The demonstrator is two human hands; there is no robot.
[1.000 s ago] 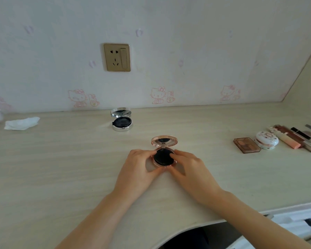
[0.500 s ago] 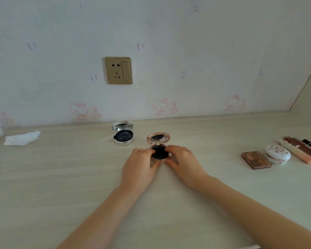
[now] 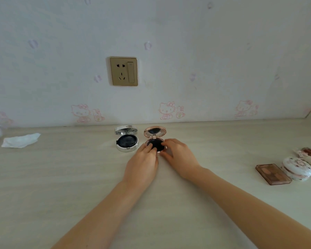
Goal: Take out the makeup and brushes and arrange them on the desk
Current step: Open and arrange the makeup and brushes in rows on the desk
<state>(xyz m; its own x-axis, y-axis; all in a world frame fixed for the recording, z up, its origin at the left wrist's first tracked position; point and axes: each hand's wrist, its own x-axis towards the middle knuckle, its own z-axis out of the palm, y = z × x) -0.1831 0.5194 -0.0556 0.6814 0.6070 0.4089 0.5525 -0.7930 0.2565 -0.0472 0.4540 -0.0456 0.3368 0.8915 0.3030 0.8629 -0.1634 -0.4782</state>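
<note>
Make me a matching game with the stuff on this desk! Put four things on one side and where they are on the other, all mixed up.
Things:
1. silver compact
2. rose-gold compact
3. crumpled tissue
4. brown palette

Places:
A. between both hands' fingers
B. far left of the desk
C. open, just left of the held compact
D. on the right, beside the round white flowered case

Pairs: 1-C, 2-A, 3-B, 4-D
</note>
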